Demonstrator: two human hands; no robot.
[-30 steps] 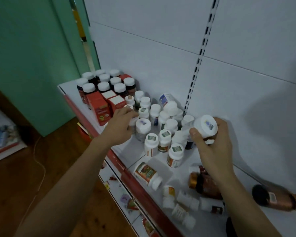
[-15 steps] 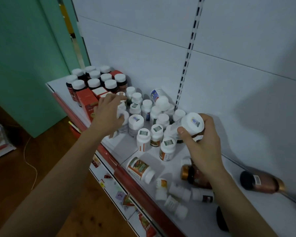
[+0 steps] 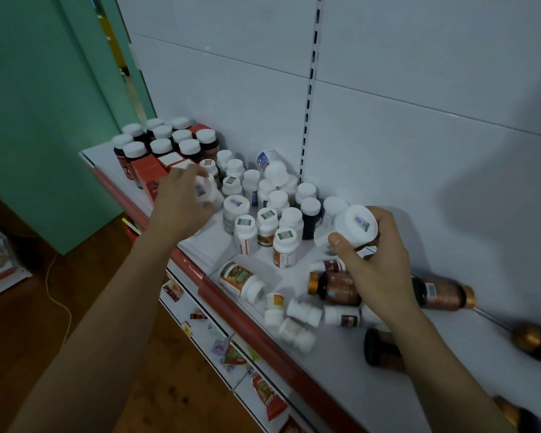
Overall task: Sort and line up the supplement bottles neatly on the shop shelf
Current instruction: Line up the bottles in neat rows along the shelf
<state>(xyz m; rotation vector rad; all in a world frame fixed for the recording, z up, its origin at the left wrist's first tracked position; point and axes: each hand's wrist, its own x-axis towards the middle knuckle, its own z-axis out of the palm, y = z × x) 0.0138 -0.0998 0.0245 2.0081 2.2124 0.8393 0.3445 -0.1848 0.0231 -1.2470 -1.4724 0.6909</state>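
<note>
Right hand (image 3: 378, 267) fingers curl round tilted big bottle (image 3: 355, 226), cap toward camera; upright cluster (image 3: 267, 214) just left. Left hand (image 3: 181, 210) grips small bottle (image 3: 205, 192).

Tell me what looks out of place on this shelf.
Several bottles lie toppled: an orange-label bottle by the front edge, small white bottles beside it, and brown bottles on their sides. One white bottle leans atop the standing cluster at the back.
</note>
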